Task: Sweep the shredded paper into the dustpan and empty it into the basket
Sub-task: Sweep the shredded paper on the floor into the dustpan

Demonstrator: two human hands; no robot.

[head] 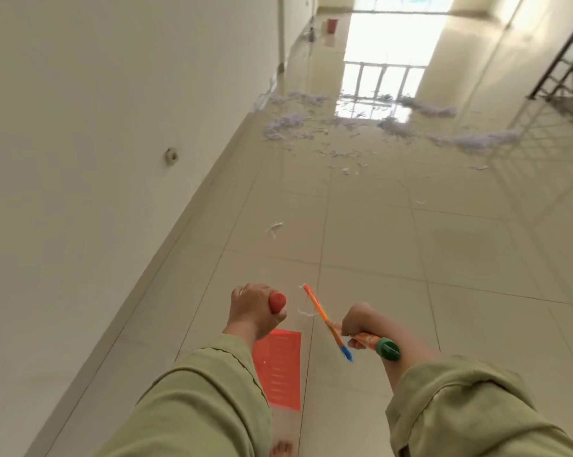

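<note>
Gripping the red handle top (277, 301), my left hand (253, 310) is curled fully shut around it, and the orange-red dustpan (280, 367) hangs below that hand, its flat pan close to the floor (377, 242) near my bare foot (281, 448). My right hand (357, 324) is closed as well, wrapped around the broom handle (382, 346) just ahead of its green end cap. A thin orange stick with a blue tip (328, 321) crosses in front of that hand, running from about 11 o'clock down to 5 o'clock; I take it for part of the broom, though I cannot tell where the bristle head is.

Both hands sit low in view, at roughly 6 o'clock. The shredded paper (361, 127) lies well apart from them, straight up the corridor at 12 o'clock. It spreads as a band whose long axis runs across the passage, from the left wall (80, 127) at about 11 o'clock over to the stair railing (562, 61) at 1 o'clock, with a few stray scraps trailing back toward me. A small red container (332, 25) stands far beyond at 12 o'clock; it may be the basket, but it is too small to tell.

I judge that no sweeping has begun. Neither hand is clearly nearer the paper, so the coming move depends on walking forward until the band is within reach, then working across its width.
</note>
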